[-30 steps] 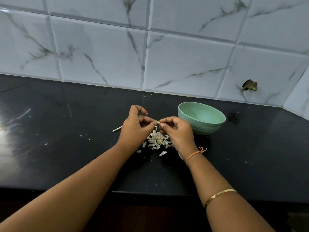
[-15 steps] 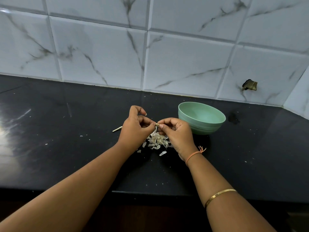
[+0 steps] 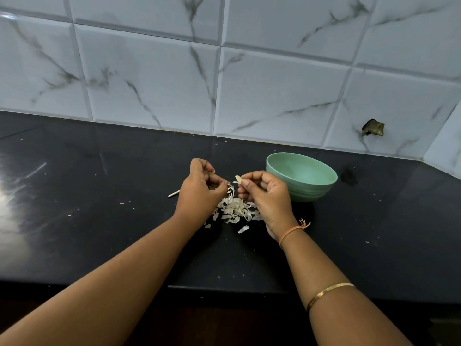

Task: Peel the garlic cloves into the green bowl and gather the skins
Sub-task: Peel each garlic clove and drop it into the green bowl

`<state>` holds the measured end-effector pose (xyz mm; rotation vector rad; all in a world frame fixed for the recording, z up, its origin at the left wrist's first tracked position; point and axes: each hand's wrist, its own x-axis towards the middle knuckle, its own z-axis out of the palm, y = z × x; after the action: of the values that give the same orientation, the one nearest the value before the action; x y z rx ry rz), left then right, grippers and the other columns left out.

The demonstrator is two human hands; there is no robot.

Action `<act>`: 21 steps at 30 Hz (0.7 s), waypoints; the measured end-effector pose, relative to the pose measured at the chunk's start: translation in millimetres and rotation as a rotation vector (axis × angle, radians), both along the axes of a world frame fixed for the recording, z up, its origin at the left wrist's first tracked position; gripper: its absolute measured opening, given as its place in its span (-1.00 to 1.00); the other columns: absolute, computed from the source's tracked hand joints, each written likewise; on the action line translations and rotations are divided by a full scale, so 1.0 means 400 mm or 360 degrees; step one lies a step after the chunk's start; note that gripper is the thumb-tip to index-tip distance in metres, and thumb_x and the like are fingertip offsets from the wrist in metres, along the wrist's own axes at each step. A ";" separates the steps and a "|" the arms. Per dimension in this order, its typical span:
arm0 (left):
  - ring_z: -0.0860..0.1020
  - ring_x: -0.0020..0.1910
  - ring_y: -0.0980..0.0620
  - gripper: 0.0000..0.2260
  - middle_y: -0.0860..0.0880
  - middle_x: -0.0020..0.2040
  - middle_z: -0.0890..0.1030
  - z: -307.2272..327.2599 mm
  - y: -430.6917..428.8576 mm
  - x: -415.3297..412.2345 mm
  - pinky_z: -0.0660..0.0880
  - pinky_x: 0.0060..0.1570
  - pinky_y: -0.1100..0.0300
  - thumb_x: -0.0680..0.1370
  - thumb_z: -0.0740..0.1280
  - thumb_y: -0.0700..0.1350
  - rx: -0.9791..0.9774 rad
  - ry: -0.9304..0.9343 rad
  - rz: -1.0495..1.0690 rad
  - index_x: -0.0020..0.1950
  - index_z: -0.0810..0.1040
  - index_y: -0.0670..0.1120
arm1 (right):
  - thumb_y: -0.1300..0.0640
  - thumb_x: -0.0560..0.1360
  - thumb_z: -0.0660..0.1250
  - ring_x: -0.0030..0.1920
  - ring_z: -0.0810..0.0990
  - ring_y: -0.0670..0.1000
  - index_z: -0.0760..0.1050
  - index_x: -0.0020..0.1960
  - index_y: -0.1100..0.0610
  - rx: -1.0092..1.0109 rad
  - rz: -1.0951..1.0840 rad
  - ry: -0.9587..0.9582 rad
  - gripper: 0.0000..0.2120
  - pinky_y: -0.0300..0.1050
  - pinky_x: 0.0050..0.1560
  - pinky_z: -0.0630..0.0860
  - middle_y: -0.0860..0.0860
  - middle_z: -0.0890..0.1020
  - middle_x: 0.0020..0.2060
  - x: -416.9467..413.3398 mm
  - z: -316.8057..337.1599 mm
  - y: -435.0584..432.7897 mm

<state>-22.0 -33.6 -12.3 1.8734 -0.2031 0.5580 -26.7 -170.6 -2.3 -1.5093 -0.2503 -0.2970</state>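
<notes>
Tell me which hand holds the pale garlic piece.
The right hand, beside the round green bowl, pinches the pale garlic piece; the left hand is apart from it.

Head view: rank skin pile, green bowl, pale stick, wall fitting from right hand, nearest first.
1. Skin pile left of the right hand, green bowl right of it: too close to call.
2. Pale stick, past the left hand.
3. Wall fitting, upper right.

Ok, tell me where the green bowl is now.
Head view: the green bowl stands on the black counter right of centre, just beyond the right hand and right of the skin pile.
</notes>
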 end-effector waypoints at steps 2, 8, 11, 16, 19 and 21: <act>0.59 -0.25 0.12 -0.71 0.05 -0.24 0.64 0.002 -0.002 -0.002 0.45 -0.28 0.45 0.49 0.40 -0.20 -0.0016 -0.0008 -0.0003 0.01 0.28 -0.08 | 0.40 0.49 0.27 -0.41 0.56 -0.16 0.51 -0.18 0.20 0.0008 0.0004 0.0011 -0.85 -0.33 -0.29 0.55 0.07 0.58 -0.35 -0.002 0.001 0.000; 0.62 -0.25 0.12 -0.68 0.09 -0.21 0.66 0.010 -0.004 -0.015 0.52 -0.22 0.35 0.47 0.42 -0.20 -0.0057 -0.0010 -0.0112 0.01 0.28 -0.03 | 0.38 0.45 0.34 -0.37 0.59 -0.16 0.55 -0.15 0.23 0.0002 0.0075 0.0027 -0.92 -0.34 -0.28 0.54 0.07 0.61 -0.31 -0.010 0.004 -0.002; 0.63 -0.23 0.08 -0.68 0.09 -0.23 0.66 0.013 -0.005 -0.019 0.53 -0.20 0.30 0.46 0.43 -0.19 -0.0073 -0.0003 -0.0116 0.00 0.29 -0.02 | 0.42 0.41 0.36 -0.33 0.61 -0.16 0.54 -0.14 0.21 -0.0022 0.0102 0.0022 -0.86 -0.34 -0.25 0.54 0.09 0.61 -0.28 -0.008 0.000 -0.002; 0.63 -0.20 0.07 -0.69 0.07 -0.21 0.67 0.011 -0.004 -0.018 0.55 -0.14 0.23 0.47 0.41 -0.19 -0.0058 -0.0001 -0.0119 0.02 0.28 -0.02 | 0.39 0.43 0.36 -0.36 0.58 -0.19 0.57 -0.15 0.15 -0.0209 -0.0002 -0.0036 -0.85 -0.36 -0.32 0.50 0.09 0.63 -0.27 0.004 -0.010 -0.005; 0.63 -0.20 0.09 -0.69 0.08 -0.22 0.67 0.010 -0.004 -0.018 0.54 -0.14 0.24 0.47 0.41 -0.18 -0.0066 0.0012 -0.0119 0.02 0.28 -0.01 | 0.36 0.42 0.38 -0.28 0.60 -0.12 0.58 -0.16 0.08 -0.0371 -0.0126 -0.0145 -0.82 -0.31 -0.25 0.52 0.22 0.62 -0.13 0.016 -0.022 -0.004; 0.63 -0.21 0.10 -0.68 0.08 -0.22 0.67 0.011 -0.005 -0.018 0.53 -0.18 0.27 0.48 0.41 -0.17 -0.0079 0.0020 -0.0113 0.02 0.28 -0.01 | 0.35 0.41 0.39 -0.19 0.63 -0.02 0.59 -0.17 0.05 -0.0439 -0.0208 -0.0215 -0.80 -0.21 -0.15 0.57 0.22 0.61 -0.09 0.022 -0.027 -0.004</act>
<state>-29.2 -35.6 -8.0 1.8141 -0.2445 0.4981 -17.8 -172.4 -13.2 -1.7844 -0.3101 -0.4854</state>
